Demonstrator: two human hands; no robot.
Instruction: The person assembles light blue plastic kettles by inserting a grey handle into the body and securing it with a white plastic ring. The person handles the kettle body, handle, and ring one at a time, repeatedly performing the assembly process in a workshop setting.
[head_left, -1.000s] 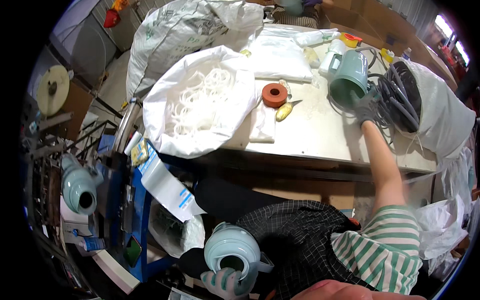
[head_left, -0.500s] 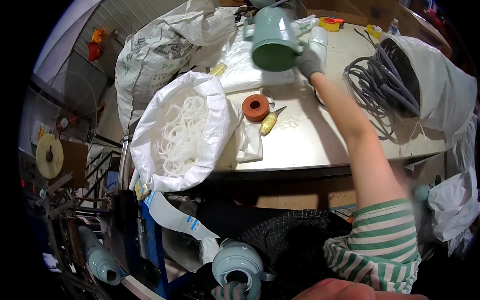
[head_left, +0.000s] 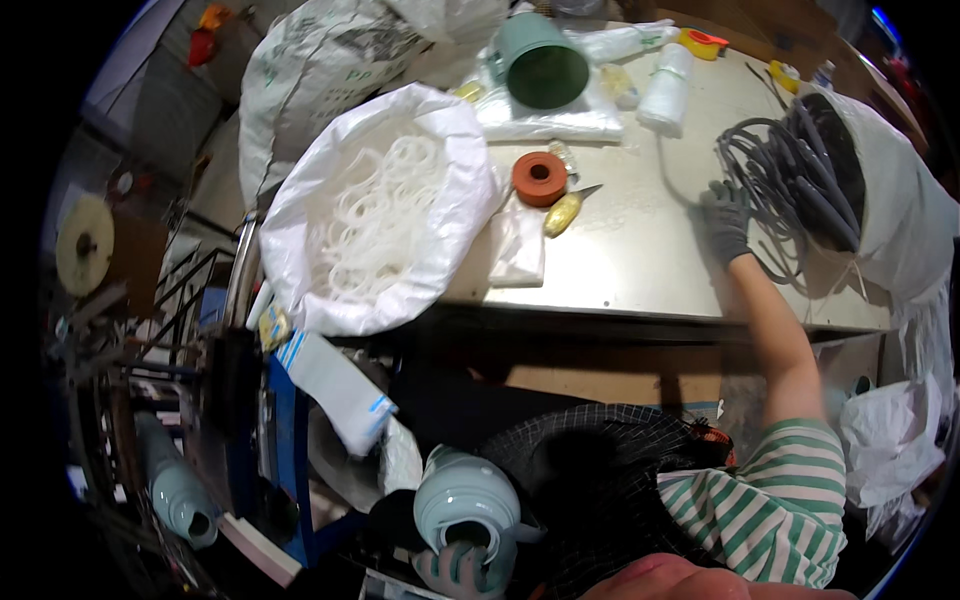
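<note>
My left hand (head_left: 452, 570), in a striped glove, is closed around the mouth of a pale blue jug (head_left: 466, 492) with a side handle, held at my lap. My right hand (head_left: 727, 222), in a grey glove, reaches over the table with fingers apart. Its fingertips are at the near-left edge of a tangle of grey rubber rings (head_left: 765, 165) that spills from a white sack (head_left: 905, 190). At the back, a green jug (head_left: 543, 75) rests on flat white plastic bags (head_left: 590, 125), its dark open end toward me.
A white sack (head_left: 275, 245) of clear plastic rings (head_left: 385, 215) stands at the table's left. Mid-table lie a brown tape roll (head_left: 540, 178) and a yellow-wrapped knife (head_left: 565, 212), its blade pointing right. Another pale blue jug (head_left: 185, 505) is at lower left, beside a blue frame (head_left: 290, 470).
My right hand has let go of the green jug at the back and moved right and nearer, to the grey rings. My left hand still holds the pale blue jug.
</note>
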